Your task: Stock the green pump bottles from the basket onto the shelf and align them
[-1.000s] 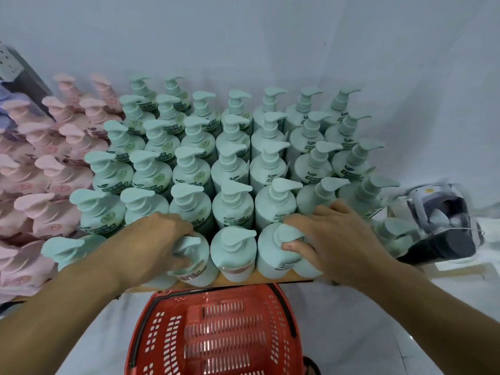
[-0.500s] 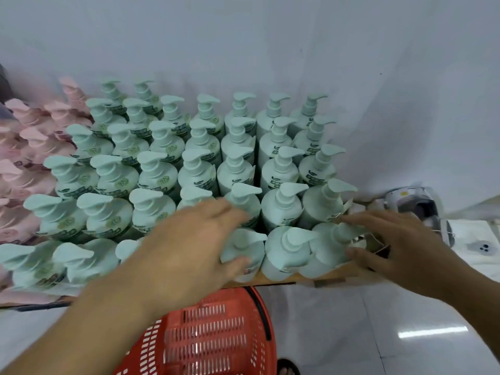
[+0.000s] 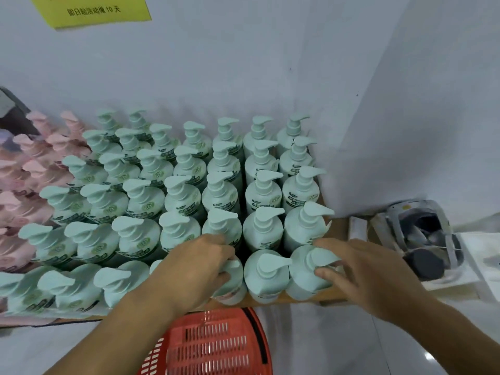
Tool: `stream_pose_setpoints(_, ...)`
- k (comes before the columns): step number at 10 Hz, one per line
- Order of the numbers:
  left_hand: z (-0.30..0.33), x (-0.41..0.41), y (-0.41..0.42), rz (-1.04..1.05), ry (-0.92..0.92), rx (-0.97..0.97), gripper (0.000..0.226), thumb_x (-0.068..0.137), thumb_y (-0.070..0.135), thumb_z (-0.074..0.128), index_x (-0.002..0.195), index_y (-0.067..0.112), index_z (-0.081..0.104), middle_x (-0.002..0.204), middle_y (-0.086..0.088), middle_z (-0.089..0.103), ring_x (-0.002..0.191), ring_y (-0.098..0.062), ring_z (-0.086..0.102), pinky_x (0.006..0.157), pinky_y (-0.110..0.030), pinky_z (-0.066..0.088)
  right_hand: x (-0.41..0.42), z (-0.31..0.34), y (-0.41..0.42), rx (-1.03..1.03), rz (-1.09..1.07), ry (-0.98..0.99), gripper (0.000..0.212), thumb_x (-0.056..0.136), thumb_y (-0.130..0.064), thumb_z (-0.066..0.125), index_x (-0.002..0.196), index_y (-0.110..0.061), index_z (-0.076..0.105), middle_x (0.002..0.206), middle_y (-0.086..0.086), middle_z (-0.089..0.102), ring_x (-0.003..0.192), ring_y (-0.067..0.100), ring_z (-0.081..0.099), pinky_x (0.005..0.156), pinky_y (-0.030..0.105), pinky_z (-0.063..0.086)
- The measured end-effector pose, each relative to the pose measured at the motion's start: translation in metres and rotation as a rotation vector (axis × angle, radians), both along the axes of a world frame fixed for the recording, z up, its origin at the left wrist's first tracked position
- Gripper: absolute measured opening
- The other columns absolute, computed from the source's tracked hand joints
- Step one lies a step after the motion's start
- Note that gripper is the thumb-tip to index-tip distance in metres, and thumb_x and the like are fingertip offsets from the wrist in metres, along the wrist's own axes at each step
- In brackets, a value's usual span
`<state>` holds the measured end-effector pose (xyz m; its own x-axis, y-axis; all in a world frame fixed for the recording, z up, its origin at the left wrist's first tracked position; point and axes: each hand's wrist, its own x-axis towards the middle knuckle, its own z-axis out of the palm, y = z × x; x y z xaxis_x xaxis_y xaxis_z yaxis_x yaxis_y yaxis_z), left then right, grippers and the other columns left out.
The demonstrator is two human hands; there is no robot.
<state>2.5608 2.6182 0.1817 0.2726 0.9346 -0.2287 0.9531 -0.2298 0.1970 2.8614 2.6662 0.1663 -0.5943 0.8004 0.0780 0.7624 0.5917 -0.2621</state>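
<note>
At lower centre of the frame, the left hand [image 3: 198, 269] is gripping a front-row green pump bottle [image 3: 232, 280], fingers curled round its pump. Right of it, the right hand [image 3: 364, 274] is pinching the corner bottle [image 3: 308, 272] below its pump, fingers spread, bottles standing upright above the red basket [image 3: 213, 347].

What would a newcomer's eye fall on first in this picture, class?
A packed block of green pump bottles fills the shelf in the middle. Two hands work its front row: the left hand grips one bottle, the right hand touches the end bottle. A red basket sits below.
</note>
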Motion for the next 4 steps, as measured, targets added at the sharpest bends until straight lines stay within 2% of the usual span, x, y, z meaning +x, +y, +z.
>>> stream_pose_setpoints(1,0.002,0.002,-0.002,0.042,0.008,-0.024,0.014,0.091,0.036,0.059,0.094,0.023,0.060,0.094,0.017,0.042,0.094,-0.012,0.056,0.075,-0.032,0.050,-0.004,-0.004,-0.005,0.018,-0.042,0.038,0.033,0.072,-0.044,0.084,0.099,-0.028,0.073,0.070,-0.017,0.068,0.061,0.009,0.064,0.053,0.019,0.041)
stream_pose_setpoints(2,0.000,0.008,-0.001,0.073,0.046,-0.048,0.014,0.090,0.031,0.056,0.101,0.021,0.060,0.101,0.012,0.049,0.101,-0.015,0.054,0.078,-0.033,0.048,-0.007,-0.004,-0.004,0.055,-0.060,0.058,0.038,0.068,-0.043,0.088,0.100,-0.027,0.075,0.075,-0.016,0.070,0.064,0.010,0.067,0.057,0.018,0.035)
stream_pose_setpoints(3,0.001,0.008,-0.016,0.124,-0.020,0.001,0.047,0.090,0.031,0.059,0.136,0.029,0.049,0.131,0.009,0.048,0.124,-0.014,0.046,0.100,-0.029,0.042,0.000,0.002,-0.010,-0.093,-0.055,-0.001,0.059,0.086,-0.062,0.061,0.140,-0.040,0.051,0.112,-0.021,0.064,0.100,0.008,0.064,0.076,0.023,0.045)
stream_pose_setpoints(4,0.007,0.015,-0.062,0.158,-0.128,0.225,0.063,0.079,0.036,0.073,0.138,0.026,0.052,0.138,0.003,0.052,0.132,-0.018,0.049,0.107,-0.035,0.044,0.013,0.004,-0.022,-0.308,-0.260,0.015,0.083,0.079,-0.089,0.025,0.148,-0.047,0.002,0.144,-0.017,0.036,0.136,0.014,0.040,0.109,0.030,0.033)
